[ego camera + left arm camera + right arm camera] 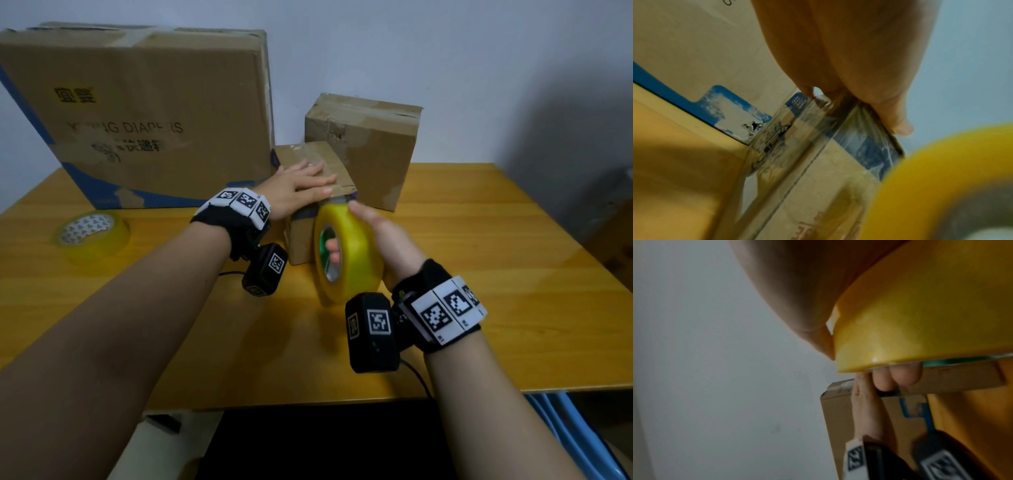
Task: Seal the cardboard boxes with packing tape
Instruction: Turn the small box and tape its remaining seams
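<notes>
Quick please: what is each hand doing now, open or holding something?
Left hand: open, flat on the small box.
Right hand: grips the yellow tape roll, fingers through its core.

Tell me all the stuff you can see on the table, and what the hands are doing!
big box: 1, brown with blue trim, back left of the table, standing against the wall
middle box: 1, brown, back centre, right of the big box
small box: 1, brown, in front of the other two, clear tape across its top
big tape roll: 1, yellow, held on edge against the small box's front
spare tape roll: 1, yellowish, lying flat at the table's left
table: 1, yellow-brown wood
wrist cameras: 2, black, one under each wrist
left hand: flat, pressing on the small box's top
right hand: grips the big tape roll, fingers through its core
</notes>
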